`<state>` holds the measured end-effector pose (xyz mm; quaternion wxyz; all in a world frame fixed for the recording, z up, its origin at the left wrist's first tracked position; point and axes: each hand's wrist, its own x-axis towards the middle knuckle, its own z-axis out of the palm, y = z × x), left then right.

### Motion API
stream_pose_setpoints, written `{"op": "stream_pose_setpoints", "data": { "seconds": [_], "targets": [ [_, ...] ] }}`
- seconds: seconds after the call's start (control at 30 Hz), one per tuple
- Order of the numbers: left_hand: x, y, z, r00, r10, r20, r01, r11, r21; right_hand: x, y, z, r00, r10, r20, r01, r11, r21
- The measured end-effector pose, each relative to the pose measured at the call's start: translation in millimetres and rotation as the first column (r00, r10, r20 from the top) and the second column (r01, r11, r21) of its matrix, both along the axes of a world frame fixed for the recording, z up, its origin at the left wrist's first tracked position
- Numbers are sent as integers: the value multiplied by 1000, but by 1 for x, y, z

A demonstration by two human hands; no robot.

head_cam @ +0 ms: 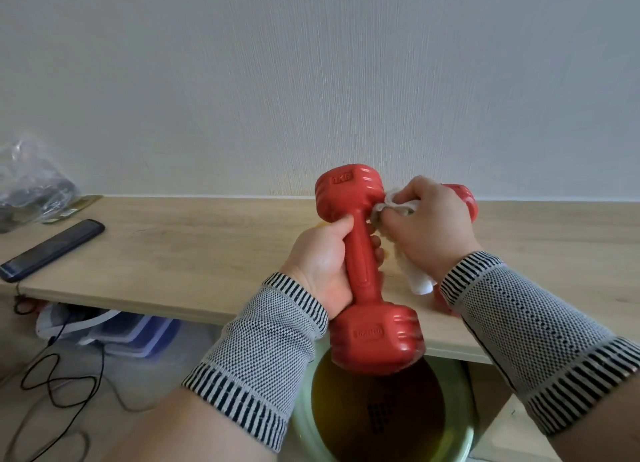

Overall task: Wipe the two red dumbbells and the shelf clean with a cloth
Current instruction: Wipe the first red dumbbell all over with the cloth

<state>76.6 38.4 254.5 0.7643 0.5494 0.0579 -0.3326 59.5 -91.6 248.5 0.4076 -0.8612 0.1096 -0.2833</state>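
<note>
Wiping the first dumbbell (pixel 363 253): left hand (pixel 322 264) grips its handle, right hand (pixel 429 226) pinches the cloth (pixel 398 205) against its upper head; the second dumbbell (pixel 462 202), behind it, and the shelf (pixel 173 250) probably remain.

Both forearms wear matching knitted wrist sleeves. The sleeve on the left wrist (pixel 263 350) has a middle band of fine grey-and-black dotted weave, closed at each end by a cuff of short black and white stripes running lengthwise. The sleeve on the right wrist (pixel 530 326) is the same pattern, with a curved row of small holes and a thin dark seam line crossing its dotted part. Bare forearm shows below each sleeve. The left hand (pixel 323 264) and right hand (pixel 429 226) are bare, with no rings or watch visible.
</note>
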Motion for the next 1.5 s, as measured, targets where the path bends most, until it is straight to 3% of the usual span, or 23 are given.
{"op": "stream_pose_setpoints", "data": {
  "seconds": [0.2, 0.43, 0.6, 0.7, 0.8, 0.97, 1.2, 1.5],
  "targets": [
    [-2, -3, 3, 999, 43, 3, -43, 998, -44, 0, 14, 14, 990, 35, 133, -31, 999, -36],
    [0, -6, 1, 996, 73, -50, -76, 995, -57, 4, -1, -6, 1000, 18, 3, -18, 1000, -24],
    [-2, -8, 3, 999, 44, -12, -45, 997, -67, 4, 11, 10, 988, 66, 138, -65, 998, -12],
    [-4, -11, 0, 999, 45, -5, -45, 997, -68, 5, 6, 2, 994, 42, 105, -51, 995, 88],
    [-2, -7, -4, 999, 50, -5, -51, 997, -62, 4, 2, -1, 998, 22, 56, -26, 998, 63],
    [5, -4, -7, 997, 75, -26, -76, 997, -21, -2, 12, 12, 983, 107, 149, -108, 994, 1],
    [7, -6, -3, 985, 120, -125, -134, 985, -108, 2, 2, -3, 998, 62, 21, -63, 997, 41],
    [5, -3, 1, 994, 2, -114, -13, 995, -100, 3, -4, -5, 998, 16, -58, -19, 998, -55]
  ]
}}
